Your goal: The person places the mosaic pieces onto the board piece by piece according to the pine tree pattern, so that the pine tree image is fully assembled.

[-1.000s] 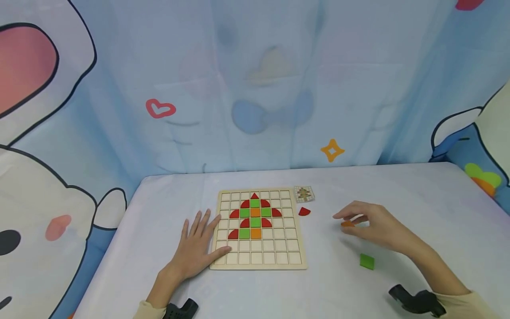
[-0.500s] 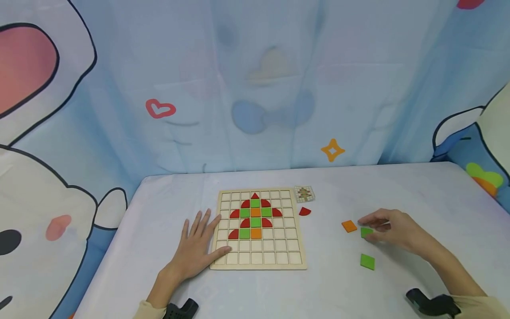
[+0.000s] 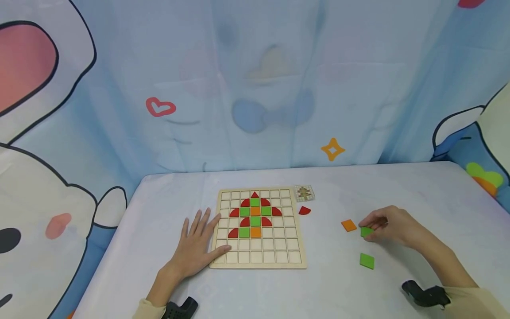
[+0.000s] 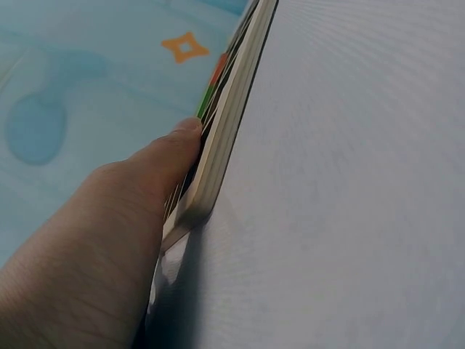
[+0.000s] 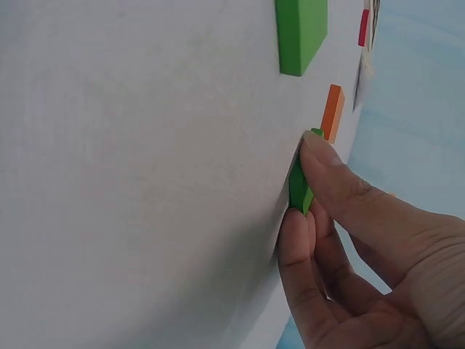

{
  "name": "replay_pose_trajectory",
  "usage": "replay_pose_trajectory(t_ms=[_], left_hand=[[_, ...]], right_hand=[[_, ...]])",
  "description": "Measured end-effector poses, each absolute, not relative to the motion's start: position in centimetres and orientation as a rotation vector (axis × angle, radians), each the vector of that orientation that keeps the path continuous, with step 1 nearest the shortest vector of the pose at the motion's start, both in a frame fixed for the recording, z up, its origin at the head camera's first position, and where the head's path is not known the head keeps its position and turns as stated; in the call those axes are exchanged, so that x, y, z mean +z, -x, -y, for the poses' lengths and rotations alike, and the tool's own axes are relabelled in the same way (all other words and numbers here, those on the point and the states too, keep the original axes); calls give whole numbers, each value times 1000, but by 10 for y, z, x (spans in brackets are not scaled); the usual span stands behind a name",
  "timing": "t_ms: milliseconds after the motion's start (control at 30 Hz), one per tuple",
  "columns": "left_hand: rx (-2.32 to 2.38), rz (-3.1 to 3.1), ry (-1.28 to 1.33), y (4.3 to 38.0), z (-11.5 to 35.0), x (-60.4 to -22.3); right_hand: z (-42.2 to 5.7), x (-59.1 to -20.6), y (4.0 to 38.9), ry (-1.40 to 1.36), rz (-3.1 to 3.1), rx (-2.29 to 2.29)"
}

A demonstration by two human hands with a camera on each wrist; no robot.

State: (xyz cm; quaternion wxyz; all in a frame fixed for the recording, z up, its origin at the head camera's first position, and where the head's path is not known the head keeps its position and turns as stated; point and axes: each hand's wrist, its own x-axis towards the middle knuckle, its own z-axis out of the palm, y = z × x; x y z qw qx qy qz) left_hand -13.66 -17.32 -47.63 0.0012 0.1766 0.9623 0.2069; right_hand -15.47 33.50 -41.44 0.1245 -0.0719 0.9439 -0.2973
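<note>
A wooden grid board [image 3: 279,257] lies on the table, bearing a tree-like pattern of red, green and orange tiles. My left hand [image 3: 195,248] rests along its left edge with fingers spread; in the left wrist view the thumb [image 4: 171,149] lies over the board's rim. Off to the right, my right hand [image 3: 394,228] pinches a green square tile [image 3: 365,231] between thumb and fingers, low at the tabletop. The right wrist view shows this green tile [image 5: 299,185] between the thumb and fingertips. An orange square tile [image 3: 349,225] lies just left of those fingers.
A second green square tile [image 3: 367,261] lies nearer the front, below the right hand. Beside the board's right edge are a red quarter-round tile [image 3: 304,211] and a small pattern card [image 3: 304,193]. A blue printed curtain [image 3: 271,133] hangs behind the white-covered table [image 3: 326,292].
My right hand has let go of the orange tile, which now lies on the table, and has moved right to grip a green tile. My left hand stays put.
</note>
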Motion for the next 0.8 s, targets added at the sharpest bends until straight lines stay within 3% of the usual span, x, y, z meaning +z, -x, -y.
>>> replay_pose_trajectory(t_ms=[800], left_hand=[[652,-3019,-574,137,174,-477]], right_hand=[[-328,-418,141,79,-2885,-895]])
